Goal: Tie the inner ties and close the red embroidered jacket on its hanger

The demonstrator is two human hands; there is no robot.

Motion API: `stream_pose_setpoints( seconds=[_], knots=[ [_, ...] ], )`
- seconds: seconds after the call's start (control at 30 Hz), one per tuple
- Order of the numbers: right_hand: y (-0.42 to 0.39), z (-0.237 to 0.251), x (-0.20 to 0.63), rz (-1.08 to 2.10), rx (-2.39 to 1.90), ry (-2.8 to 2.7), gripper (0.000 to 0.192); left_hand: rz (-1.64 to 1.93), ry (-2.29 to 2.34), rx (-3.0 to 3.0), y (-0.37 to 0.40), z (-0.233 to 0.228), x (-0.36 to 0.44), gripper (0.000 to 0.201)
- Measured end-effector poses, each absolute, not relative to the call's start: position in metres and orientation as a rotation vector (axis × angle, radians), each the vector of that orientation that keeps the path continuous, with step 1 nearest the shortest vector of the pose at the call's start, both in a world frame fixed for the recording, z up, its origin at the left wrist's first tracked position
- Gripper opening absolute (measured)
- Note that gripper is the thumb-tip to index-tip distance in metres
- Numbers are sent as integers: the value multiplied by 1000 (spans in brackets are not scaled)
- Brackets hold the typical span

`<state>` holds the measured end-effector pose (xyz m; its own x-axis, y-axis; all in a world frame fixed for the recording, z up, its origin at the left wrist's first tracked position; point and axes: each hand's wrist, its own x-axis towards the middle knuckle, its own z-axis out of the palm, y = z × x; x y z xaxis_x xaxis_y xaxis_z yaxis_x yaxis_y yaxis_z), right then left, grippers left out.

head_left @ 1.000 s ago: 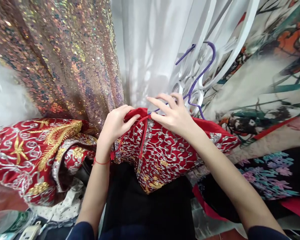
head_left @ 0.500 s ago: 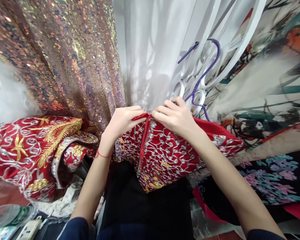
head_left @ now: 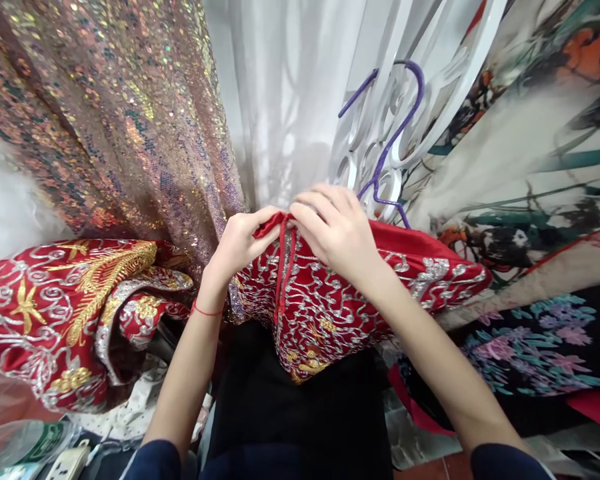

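A red skirt-like garment with silver and gold embroidery spreads across the middle, its top edge raised. Along its front runs a seam or opening with a thin red edging. My left hand pinches the red top edge left of that seam, thumb and fingers closed on the fabric. Just right of the seam, my right hand has its bent fingers closed at the same edge. Its fingertips are partly hidden and slightly blurred. Beyond the right hand, a purple hanger hooks over a white scrolled metal frame.
Another red embroidered garment lies bunched at left. A sequined curtain and white drape hang behind. Black floral fabric lies at right. A plastic bottle and power strip are at lower left.
My right hand has turned and shifted slightly left, its fingers rising over the edge beside the seam. My left hand keeps its pinch. The view has shifted a little.
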<state>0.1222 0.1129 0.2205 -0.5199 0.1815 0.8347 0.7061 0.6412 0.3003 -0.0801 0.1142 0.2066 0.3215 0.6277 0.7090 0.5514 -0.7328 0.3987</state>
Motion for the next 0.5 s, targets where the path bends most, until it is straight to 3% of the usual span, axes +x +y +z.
stream_pose_setpoints(
  seconds=[0.07, 0.13, 0.3, 0.5],
  knots=[
    [96, 199, 123, -886, -676, -1727, 13, 1385, 1131, 2478, 112, 205, -80, 24],
    [78, 171, 120, -829, -632, -1534, 20, 1394, 1166, 2452, 109, 202, -79, 24],
    [46, 97, 94, -77, -891, -1538, 31, 1462, 1199, 2379, 109, 193, -76, 25],
    [38, 51, 50, 130, -951, -1221, 27, 1450, 1212, 2408, 105, 188, -75, 26]
  ],
)
